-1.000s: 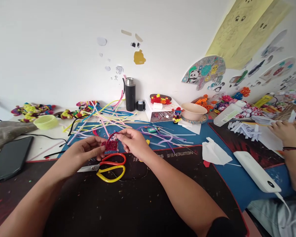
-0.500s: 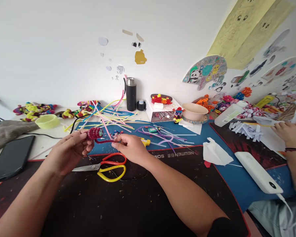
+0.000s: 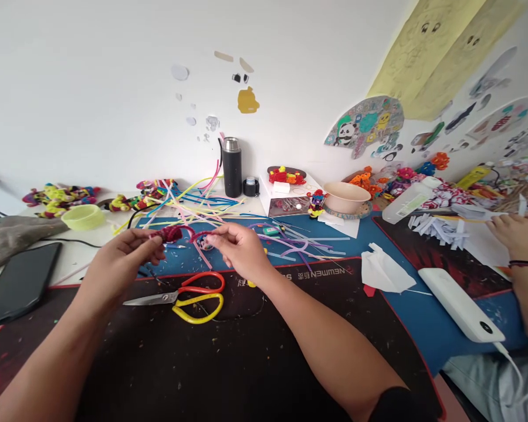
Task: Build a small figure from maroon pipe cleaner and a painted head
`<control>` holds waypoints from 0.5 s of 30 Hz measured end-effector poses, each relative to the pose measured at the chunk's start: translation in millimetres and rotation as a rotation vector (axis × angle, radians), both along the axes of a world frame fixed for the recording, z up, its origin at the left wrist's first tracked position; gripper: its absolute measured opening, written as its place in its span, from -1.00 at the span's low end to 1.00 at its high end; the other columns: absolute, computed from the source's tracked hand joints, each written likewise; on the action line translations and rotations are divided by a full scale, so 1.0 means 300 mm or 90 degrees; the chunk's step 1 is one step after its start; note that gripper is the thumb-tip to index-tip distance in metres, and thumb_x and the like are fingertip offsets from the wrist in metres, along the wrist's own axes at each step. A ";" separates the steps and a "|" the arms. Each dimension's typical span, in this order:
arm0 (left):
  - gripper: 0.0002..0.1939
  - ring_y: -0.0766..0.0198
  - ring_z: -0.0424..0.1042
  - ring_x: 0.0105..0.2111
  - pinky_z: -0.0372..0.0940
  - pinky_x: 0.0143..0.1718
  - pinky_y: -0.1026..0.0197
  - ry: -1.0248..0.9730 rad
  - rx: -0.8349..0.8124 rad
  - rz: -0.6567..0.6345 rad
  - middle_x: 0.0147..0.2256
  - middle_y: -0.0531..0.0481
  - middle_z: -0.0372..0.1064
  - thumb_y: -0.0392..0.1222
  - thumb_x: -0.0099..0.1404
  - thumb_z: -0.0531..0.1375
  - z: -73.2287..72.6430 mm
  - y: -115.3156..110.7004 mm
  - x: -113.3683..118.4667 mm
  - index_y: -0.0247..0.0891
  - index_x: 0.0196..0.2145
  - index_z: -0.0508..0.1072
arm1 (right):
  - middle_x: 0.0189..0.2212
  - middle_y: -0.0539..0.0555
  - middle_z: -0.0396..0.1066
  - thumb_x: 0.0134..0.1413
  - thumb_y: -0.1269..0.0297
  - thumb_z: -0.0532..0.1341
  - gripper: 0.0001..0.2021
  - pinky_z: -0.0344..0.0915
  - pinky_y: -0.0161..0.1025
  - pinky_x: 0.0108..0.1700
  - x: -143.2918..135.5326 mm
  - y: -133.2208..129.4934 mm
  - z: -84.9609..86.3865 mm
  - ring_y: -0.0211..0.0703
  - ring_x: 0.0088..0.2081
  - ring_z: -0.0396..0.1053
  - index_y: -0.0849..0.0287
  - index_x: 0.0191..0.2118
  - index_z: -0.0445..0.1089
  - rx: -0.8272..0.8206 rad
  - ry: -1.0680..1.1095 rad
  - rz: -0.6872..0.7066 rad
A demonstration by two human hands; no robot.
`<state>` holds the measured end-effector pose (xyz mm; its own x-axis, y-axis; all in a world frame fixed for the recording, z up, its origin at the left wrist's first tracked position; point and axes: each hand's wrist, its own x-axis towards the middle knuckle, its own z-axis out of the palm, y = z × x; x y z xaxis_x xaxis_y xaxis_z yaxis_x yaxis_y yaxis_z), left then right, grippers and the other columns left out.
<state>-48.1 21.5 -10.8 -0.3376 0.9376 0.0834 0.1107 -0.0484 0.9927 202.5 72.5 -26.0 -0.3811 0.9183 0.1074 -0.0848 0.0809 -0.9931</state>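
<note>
A dark red coil of fuzzy pipe cleaner (image 3: 172, 234) is pinched in the closed fingers of my left hand (image 3: 129, 255). From the coil a loose length of the same pipe cleaner (image 3: 201, 234) arcs over to my right hand (image 3: 237, 249), whose thumb and fingers close on its end. Both hands hover above the desk mat's far edge. Just below them lie scissors (image 3: 198, 298) with one red and one yellow handle, blades pointing left. Behind the hands spread loose pink, yellow and blue pipe cleaners (image 3: 202, 205).
A black thermos (image 3: 232, 167) stands by the wall beside its cap (image 3: 250, 186). A phone (image 3: 22, 281) and a pale green bowl (image 3: 83, 217) are at left. On the right are a beige bowl (image 3: 347, 197), a white power bank (image 3: 460, 305) and another person's hand (image 3: 514, 234).
My right hand has risen and moved slightly right, and the loose pipe cleaner now bends upward in an arc. The coil has turned in my left hand, which stays close to its place.
</note>
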 end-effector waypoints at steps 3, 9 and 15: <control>-0.67 0.22 0.48 -0.41 0.41 -0.36 0.26 -0.111 0.009 0.036 -0.45 0.05 0.55 -0.04 0.16 0.59 -0.008 0.004 -0.016 -0.22 -0.26 0.61 | -0.45 -0.06 0.45 0.37 0.02 0.45 -0.78 0.14 -0.24 -0.34 -0.021 -0.041 -0.015 -0.20 -0.46 0.30 0.04 -0.19 0.60 0.079 -0.124 0.072; -0.72 0.29 0.23 -0.49 0.23 -0.54 0.26 -0.226 0.032 0.010 -0.52 0.09 0.31 -0.11 0.13 0.52 0.045 -0.018 -0.009 -0.19 -0.42 0.49 | -0.51 -0.06 0.42 0.37 0.22 0.49 -0.85 0.06 -0.19 -0.26 -0.036 -0.062 0.003 -0.15 -0.42 0.33 0.02 -0.29 0.65 0.181 -0.336 0.100; -0.58 0.35 0.14 -0.51 0.15 -0.54 0.25 -0.220 0.075 0.013 -0.52 0.11 0.25 -0.03 -0.01 0.59 0.094 -0.028 0.023 -0.18 -0.47 0.43 | -0.45 -0.06 0.47 0.42 0.21 0.43 -0.91 0.08 -0.19 -0.27 -0.005 -0.033 0.022 -0.17 -0.41 0.30 0.03 -0.17 0.67 0.154 -0.332 0.046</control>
